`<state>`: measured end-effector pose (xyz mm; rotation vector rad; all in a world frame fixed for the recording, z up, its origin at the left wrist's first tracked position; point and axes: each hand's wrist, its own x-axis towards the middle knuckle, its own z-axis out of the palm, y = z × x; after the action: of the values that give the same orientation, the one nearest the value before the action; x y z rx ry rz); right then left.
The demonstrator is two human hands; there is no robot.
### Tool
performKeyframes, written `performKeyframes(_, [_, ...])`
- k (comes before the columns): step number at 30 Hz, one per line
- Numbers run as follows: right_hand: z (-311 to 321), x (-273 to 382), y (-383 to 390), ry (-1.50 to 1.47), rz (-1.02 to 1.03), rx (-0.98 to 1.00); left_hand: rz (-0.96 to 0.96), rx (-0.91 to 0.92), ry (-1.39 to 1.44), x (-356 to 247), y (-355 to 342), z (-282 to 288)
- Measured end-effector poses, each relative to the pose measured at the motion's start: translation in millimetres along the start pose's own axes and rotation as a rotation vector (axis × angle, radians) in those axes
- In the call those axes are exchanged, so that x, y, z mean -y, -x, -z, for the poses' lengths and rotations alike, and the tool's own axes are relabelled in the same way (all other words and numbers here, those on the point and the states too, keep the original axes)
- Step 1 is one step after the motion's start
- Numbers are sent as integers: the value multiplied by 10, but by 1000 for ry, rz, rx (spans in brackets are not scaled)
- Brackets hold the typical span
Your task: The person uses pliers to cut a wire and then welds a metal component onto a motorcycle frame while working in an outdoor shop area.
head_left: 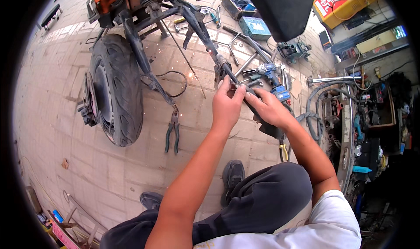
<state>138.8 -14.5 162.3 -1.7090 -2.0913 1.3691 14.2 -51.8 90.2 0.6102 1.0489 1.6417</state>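
My left hand (226,106) and my right hand (269,111) are side by side at the lower end of a dark metal frame tube (201,32). The left fingers are closed around its end, thumb on top. My right hand grips a long dark part (269,128) that runs on from the tube; its exact kind is unclear. Left of my hands, green-handled pliers (173,133) hang at the tip of the other frame arm (148,74). A thin rod (186,58) slants between the two arms. Yellow-handled pliers (283,151) show below my right hand.
A motorbike wheel with a black tyre (118,91) stands to the left. Beyond my hands lie a blue cordless drill (271,76), several wrenches, a teal box (255,28) and an open toolbox (238,7). Hoses (313,117) and a cluttered bench (348,139) line the right.
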Motion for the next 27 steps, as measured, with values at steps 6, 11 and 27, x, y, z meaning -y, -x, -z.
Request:
performKeyframes(6, [168, 809, 80, 7, -160, 53, 135, -81, 487, -271, -98, -127])
performKeyframes(11, [48, 1328, -91, 152, -252, -1, 161, -68, 521, -448, -353, -6])
performKeyframes(27, [-293, 1613, -497, 271, -396, -110, 310, -42, 741, -510, -642, 290])
